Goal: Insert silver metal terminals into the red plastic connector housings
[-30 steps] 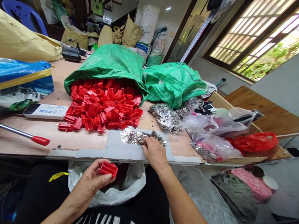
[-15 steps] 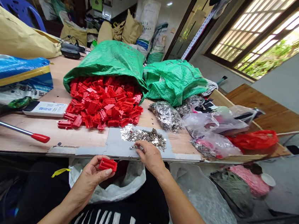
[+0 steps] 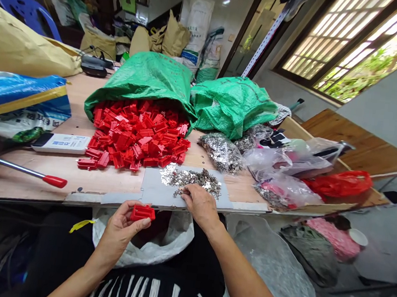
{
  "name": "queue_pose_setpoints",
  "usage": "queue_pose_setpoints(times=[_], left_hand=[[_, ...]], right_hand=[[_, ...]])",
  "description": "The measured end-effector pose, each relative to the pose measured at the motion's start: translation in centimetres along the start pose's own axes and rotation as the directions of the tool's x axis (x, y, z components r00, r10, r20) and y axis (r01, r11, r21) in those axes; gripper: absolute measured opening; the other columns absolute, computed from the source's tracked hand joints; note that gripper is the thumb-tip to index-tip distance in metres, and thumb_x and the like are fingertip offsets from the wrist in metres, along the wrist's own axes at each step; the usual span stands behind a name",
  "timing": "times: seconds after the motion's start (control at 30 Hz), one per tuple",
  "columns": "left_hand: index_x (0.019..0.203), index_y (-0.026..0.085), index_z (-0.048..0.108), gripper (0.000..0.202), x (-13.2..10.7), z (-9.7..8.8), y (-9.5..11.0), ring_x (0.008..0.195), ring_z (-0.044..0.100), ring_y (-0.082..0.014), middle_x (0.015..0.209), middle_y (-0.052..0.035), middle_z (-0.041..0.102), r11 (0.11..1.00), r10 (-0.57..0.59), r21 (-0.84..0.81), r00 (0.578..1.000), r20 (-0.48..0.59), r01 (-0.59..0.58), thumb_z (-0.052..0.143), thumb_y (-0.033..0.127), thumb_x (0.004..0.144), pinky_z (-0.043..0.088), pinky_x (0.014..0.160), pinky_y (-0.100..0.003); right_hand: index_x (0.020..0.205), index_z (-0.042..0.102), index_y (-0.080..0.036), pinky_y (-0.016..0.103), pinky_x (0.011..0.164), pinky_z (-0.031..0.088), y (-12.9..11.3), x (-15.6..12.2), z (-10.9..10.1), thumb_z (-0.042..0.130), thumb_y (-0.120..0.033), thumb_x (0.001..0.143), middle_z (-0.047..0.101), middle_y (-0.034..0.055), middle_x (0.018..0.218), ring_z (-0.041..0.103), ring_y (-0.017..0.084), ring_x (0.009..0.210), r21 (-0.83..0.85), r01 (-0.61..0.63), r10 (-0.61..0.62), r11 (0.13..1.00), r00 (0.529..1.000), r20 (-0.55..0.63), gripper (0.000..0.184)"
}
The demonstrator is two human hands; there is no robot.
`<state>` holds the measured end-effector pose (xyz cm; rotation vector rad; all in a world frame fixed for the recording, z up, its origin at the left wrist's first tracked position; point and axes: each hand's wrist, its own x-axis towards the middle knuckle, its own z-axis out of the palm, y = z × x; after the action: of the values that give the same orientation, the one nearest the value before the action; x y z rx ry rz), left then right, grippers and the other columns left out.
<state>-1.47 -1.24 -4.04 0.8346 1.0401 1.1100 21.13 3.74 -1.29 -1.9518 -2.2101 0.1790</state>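
Observation:
Between the thumb and fingers of my left hand [image 3: 125, 221] is a red plastic housing [image 3: 143, 213], its hollow side facing up, held above an open white sack [image 3: 174, 245] at my lap. My right hand [image 3: 200, 203] reaches to the near edge of a heap of small metal pieces [image 3: 195, 180] on a grey sheet [image 3: 149, 195]. Its thumb and fingertips are pinched together there; whatever lies between them is too small to make out. Past the sheet, a big pile of the same red housings [image 3: 139, 135] spills from a green woven bag [image 3: 149, 75].
A lever with a red grip [image 3: 55, 181] juts out at the left, near a white box [image 3: 62, 144]. Right of the pile lie a clear bag of metal pieces [image 3: 221, 152], another green bag [image 3: 231, 107] and a tray holding plastic bags [image 3: 289, 163].
My right fingers have shifted slightly among the metal pieces at the heap's near edge. The red housing in my left hand has risen a little and tilted slightly.

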Motion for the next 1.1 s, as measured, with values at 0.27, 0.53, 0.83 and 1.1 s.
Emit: queue_pose_setpoints(times=[0.27,0.53,0.83,1.1], left_hand=[[0.105,0.021,0.06,0.033,0.5,0.1,0.3,0.094,0.069,-0.0194,0.107,-0.0047,0.072,0.939,0.232,0.263,0.973,-0.01,-0.221,0.072,0.031,0.075,0.053,0.089,-0.032],[0.113,0.023,0.063,0.035,0.5,0.2,0.6,0.093,0.071,-0.02,0.106,-0.0032,0.074,0.764,0.396,0.536,0.917,0.052,-0.36,0.068,0.032,0.08,0.055,0.085,-0.03],[0.113,0.021,0.065,0.033,0.2,0.3,0.9,0.096,0.071,-0.0207,0.108,-0.006,0.074,0.523,0.6,0.644,0.778,0.188,-0.559,0.067,0.022,0.08,0.056,0.086,-0.03],[0.113,0.022,0.064,0.033,-0.2,0.5,0.9,0.095,0.071,-0.0212,0.11,-0.0053,0.074,0.557,0.602,0.636,0.787,0.135,-0.535,0.067,0.024,0.08,0.058,0.084,-0.031]], right_hand=[[0.094,0.06,-0.02,0.026,0.067,0.039,0.1,-0.5,-0.6,0.053,-0.02,0.09,0.067,0.0037,0.089,0.061,0.018,0.08,0.101,-0.061,0.07,0.993,0.994,-0.088,0.008],[0.086,0.059,-0.02,0.022,0.065,0.041,-3.9,-2.2,-2.4,0.057,-0.019,0.087,0.064,0.0001,0.078,0.056,0.012,0.067,0.593,0.196,-0.155,0.781,0.981,-0.119,0.002],[0.09,0.064,-0.017,0.026,0.071,0.045,-5.7,-2.0,-0.9,0.057,-0.014,0.088,0.065,0.005,0.083,0.059,0.016,0.077,0.54,0.358,-0.339,0.762,0.931,-0.139,0.008],[0.092,0.068,-0.02,0.026,0.076,0.044,-5.4,-1.9,-1.4,0.053,-0.022,0.091,0.061,0.0038,0.086,0.058,0.015,0.083,0.75,0.262,-0.311,0.607,0.947,-0.08,0.015]])
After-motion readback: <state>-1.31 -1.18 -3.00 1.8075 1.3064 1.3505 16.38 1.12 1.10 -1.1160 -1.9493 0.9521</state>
